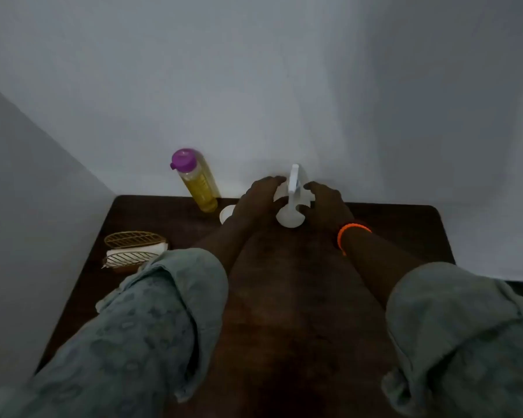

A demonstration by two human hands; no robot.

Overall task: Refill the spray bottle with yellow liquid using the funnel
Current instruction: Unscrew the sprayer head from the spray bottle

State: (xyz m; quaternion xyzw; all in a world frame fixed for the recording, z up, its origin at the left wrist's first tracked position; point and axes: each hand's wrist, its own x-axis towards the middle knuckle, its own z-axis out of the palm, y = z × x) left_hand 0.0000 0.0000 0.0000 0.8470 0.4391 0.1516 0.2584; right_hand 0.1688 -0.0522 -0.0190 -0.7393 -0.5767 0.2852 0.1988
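Head-worn wide-angle view looks steeply down, close over the table [284, 297], facing the wall [254, 86].

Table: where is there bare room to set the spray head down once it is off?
Bare wood lies along the table right of the right hand, and in the near middle between the forearms. The far left is crowded: yellow bottle, white cap, gold holder.

Dark brown wooden surface [284, 312], set in wall corner. On it: clear bottle of yellow liquid with purple cap [195, 179], far edge; small white round lid [226, 213] beside it; white plastic spray bottle [292, 203]; gold wire napkin holder with white napkins [133, 251], left edge.
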